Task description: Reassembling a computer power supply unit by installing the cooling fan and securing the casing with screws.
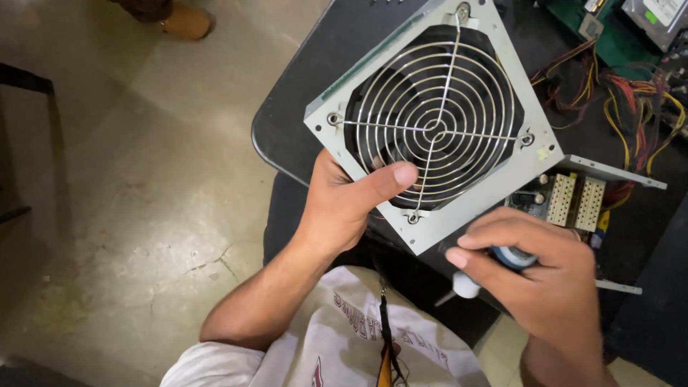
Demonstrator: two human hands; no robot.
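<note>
Right now the left hand (344, 208) holds a grey metal box (437, 122) by its lower left corner, in the middle of the frame. Its thumb presses on the round wire fan guard (437, 122) (the black fan sits behind it). Lower right, the right hand (545, 276) is curled tight around a screwdriver (469, 283) with a white and blue handle, just under the box's edge. Coloured wires (631, 107) lie at the upper right, on the dark table (315, 86).
</note>
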